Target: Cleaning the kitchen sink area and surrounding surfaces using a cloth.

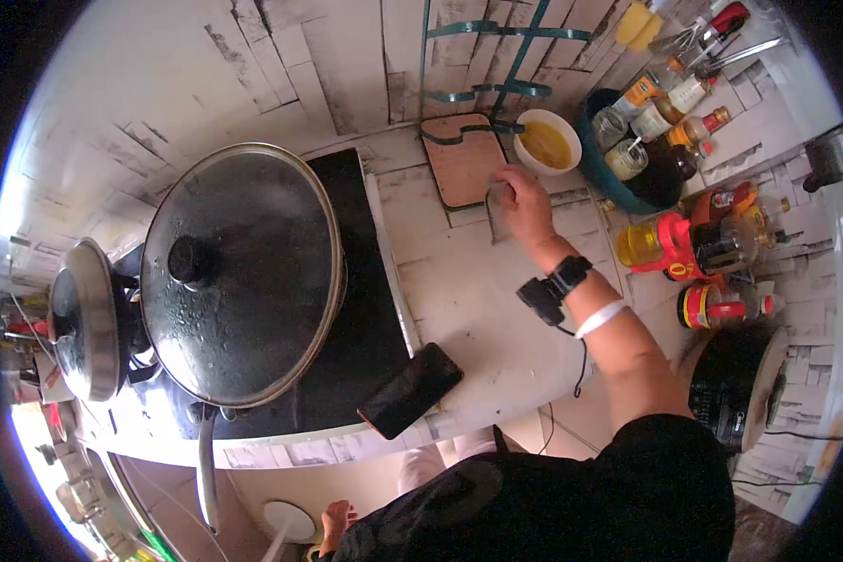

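My right hand (pixel 525 205), blurred, is closed on a thin, flat greyish object (pixel 494 216) whose kind is hard to make out. It is above the counter at the front right corner of a wooden cutting board (pixel 460 158). Just beyond my fingers stands a white bowl (pixel 567 133) of yellow liquid, perhaps beaten egg. Down by my side, below the counter's edge, hangs my left hand (pixel 336 523) with curled fingers; its palm is hidden. A large pan under a fogged glass lid (pixel 253 274) sits on the black cooktop (pixel 365 337).
A phone (pixel 413 390) lies across the cooktop's front corner. The pan's handle (pixel 207 471) juts past the counter edge. Another lidded pan (pixel 88 323) stands at left. A teal basin (pixel 604 184) holds bottles and jars, near an oil bottle (pixel 639 242). A green metal rack (pixel 509 88) rises behind.
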`<act>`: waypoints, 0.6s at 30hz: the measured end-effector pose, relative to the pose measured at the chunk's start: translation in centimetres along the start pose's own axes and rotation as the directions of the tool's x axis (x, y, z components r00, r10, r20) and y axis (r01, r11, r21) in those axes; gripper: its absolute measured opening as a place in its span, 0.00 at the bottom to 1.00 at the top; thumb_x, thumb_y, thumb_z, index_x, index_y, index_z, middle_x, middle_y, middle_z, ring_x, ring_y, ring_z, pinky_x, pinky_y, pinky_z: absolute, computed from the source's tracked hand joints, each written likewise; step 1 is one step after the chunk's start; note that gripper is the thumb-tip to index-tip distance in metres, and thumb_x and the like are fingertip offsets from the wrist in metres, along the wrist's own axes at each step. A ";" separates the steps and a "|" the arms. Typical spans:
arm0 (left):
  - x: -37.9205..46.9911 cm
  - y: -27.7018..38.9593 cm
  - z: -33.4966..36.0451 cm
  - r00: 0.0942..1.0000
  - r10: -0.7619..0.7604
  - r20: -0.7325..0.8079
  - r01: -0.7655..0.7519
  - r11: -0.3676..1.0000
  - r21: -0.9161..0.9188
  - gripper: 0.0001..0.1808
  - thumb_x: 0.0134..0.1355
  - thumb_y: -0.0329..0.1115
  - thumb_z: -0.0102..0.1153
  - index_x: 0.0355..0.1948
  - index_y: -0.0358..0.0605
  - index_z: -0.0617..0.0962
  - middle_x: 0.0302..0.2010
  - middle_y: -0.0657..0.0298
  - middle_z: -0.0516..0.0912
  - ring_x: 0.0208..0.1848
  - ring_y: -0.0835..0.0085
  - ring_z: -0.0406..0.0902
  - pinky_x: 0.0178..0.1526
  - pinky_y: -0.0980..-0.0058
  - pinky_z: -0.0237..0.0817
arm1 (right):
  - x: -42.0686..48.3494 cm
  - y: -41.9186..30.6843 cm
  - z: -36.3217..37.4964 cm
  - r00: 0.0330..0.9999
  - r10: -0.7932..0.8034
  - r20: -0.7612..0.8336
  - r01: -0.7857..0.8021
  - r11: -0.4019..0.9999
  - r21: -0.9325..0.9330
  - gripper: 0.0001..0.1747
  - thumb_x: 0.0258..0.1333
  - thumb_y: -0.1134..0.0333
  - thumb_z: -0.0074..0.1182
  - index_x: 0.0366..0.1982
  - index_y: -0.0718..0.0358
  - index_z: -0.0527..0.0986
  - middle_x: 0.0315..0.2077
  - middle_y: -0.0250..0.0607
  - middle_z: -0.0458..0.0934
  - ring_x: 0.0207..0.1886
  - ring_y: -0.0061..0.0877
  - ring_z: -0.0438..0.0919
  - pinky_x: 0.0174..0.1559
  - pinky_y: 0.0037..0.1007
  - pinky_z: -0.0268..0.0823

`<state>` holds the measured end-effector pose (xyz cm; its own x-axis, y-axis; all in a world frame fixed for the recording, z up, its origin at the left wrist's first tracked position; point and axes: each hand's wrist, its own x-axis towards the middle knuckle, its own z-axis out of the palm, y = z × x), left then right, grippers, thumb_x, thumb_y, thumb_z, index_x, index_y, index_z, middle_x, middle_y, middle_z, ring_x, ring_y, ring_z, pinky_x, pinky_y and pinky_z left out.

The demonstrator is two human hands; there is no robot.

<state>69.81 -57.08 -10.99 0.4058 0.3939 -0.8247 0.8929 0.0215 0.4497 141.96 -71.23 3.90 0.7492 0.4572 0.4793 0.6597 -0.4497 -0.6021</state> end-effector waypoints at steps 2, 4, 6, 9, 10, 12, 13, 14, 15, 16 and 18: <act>0.2 -0.4 0.1 0.999 0.009 -0.035 -0.013 0.994 -0.104 0.11 0.59 0.36 0.50 0.34 0.37 0.76 0.31 0.59 0.79 0.24 0.66 0.80 0.25 0.69 0.73 | -3.3 0.6 1.8 0.998 -0.067 0.002 0.067 0.990 -0.124 0.09 0.45 0.76 0.48 0.33 0.64 0.73 0.30 0.48 0.77 0.36 0.44 0.75 0.40 0.40 0.68; 0.3 -0.7 0.0 0.998 0.010 -0.060 -0.017 0.992 -0.126 0.11 0.59 0.36 0.50 0.34 0.37 0.76 0.32 0.59 0.79 0.24 0.66 0.80 0.25 0.69 0.73 | -6.8 -0.6 2.2 0.954 -0.219 0.204 0.246 0.962 -0.117 0.08 0.46 0.75 0.49 0.32 0.63 0.74 0.30 0.46 0.76 0.37 0.43 0.75 0.41 0.39 0.67; 0.2 -0.8 -0.2 0.993 0.022 0.117 -0.040 0.988 0.150 0.12 0.60 0.36 0.50 0.36 0.36 0.76 0.33 0.58 0.79 0.26 0.66 0.80 0.27 0.69 0.73 | -7.9 -2.7 1.4 0.875 -0.317 0.366 0.332 0.943 0.024 0.07 0.46 0.73 0.50 0.31 0.62 0.74 0.30 0.45 0.76 0.38 0.42 0.74 0.42 0.39 0.67; -0.4 -1.3 0.4 0.998 -0.051 0.032 0.057 0.972 -0.227 0.12 0.59 0.36 0.51 0.39 0.37 0.75 0.33 0.58 0.79 0.27 0.66 0.80 0.28 0.68 0.73 | -6.3 -5.6 0.3 0.734 -0.247 0.633 0.087 0.958 0.273 0.04 0.44 0.71 0.53 0.26 0.61 0.75 0.29 0.44 0.76 0.36 0.43 0.74 0.42 0.40 0.67; -0.6 -1.3 0.7 0.995 -0.095 0.006 0.089 0.909 -0.407 0.13 0.59 0.35 0.52 0.40 0.37 0.74 0.33 0.58 0.79 0.28 0.66 0.80 0.28 0.67 0.73 | -4.7 -5.3 0.4 0.873 -0.222 0.434 0.183 0.975 0.130 0.04 0.44 0.69 0.54 0.25 0.61 0.75 0.29 0.45 0.76 0.36 0.42 0.74 0.40 0.40 0.66; -1.2 -1.5 1.1 0.981 -0.193 -0.022 0.119 0.685 -0.718 0.14 0.58 0.35 0.53 0.43 0.38 0.73 0.34 0.58 0.79 0.30 0.65 0.79 0.29 0.66 0.73 | -1.9 -4.2 0.9 0.953 -0.227 0.201 0.238 0.971 -0.031 0.05 0.44 0.67 0.55 0.24 0.61 0.75 0.29 0.45 0.76 0.36 0.41 0.75 0.39 0.40 0.66; -1.3 -1.7 1.3 0.981 -0.193 -0.027 0.115 0.684 -0.720 0.14 0.58 0.35 0.53 0.43 0.38 0.73 0.34 0.58 0.79 0.30 0.65 0.79 0.29 0.66 0.73 | -0.8 -3.4 1.7 0.954 -0.204 0.218 0.234 0.965 -0.120 0.06 0.44 0.66 0.56 0.26 0.61 0.77 0.30 0.43 0.77 0.36 0.40 0.75 0.39 0.40 0.67; -1.0 -2.0 1.4 0.990 -0.134 -0.045 0.092 0.851 -0.516 0.14 0.58 0.35 0.54 0.43 0.38 0.73 0.33 0.59 0.79 0.29 0.65 0.79 0.29 0.66 0.72 | 0.0 -3.1 2.6 0.955 -0.180 0.235 0.230 0.951 -0.205 0.08 0.44 0.65 0.57 0.29 0.60 0.78 0.31 0.41 0.78 0.37 0.39 0.75 0.38 0.40 0.67; -0.9 -2.4 1.4 0.996 -0.074 -0.047 0.058 0.959 -0.277 0.15 0.58 0.36 0.54 0.43 0.38 0.74 0.33 0.59 0.78 0.29 0.65 0.79 0.28 0.66 0.72 | 0.4 -3.2 3.7 0.955 -0.184 0.235 0.232 0.952 -0.197 0.08 0.44 0.65 0.57 0.29 0.60 0.78 0.31 0.41 0.78 0.37 0.39 0.75 0.38 0.40 0.67; -1.2 -2.5 1.5 0.999 -0.020 -0.033 0.016 0.993 -0.119 0.14 0.58 0.36 0.54 0.42 0.38 0.74 0.33 0.59 0.79 0.29 0.65 0.79 0.29 0.66 0.73 | 0.6 -3.5 4.7 0.950 -0.114 0.292 0.212 0.919 -0.331 0.08 0.44 0.65 0.56 0.28 0.60 0.79 0.30 0.41 0.78 0.36 0.39 0.75 0.37 0.41 0.66; -1.3 -2.3 1.5 1.000 -0.012 0.014 0.011 0.998 0.059 0.12 0.58 0.35 0.54 0.40 0.39 0.74 0.33 0.60 0.79 0.30 0.66 0.79 0.29 0.67 0.73 | 0.9 -3.3 6.3 0.939 -0.042 0.341 0.204 0.867 -0.455 0.08 0.44 0.64 0.55 0.27 0.59 0.79 0.28 0.41 0.78 0.35 0.40 0.75 0.35 0.42 0.66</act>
<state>67.52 -59.05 -11.49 0.3976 0.3808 -0.8348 0.9075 -0.0285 0.4192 140.10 -64.51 2.32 0.6558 0.7097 0.2575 0.7516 -0.6460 -0.1337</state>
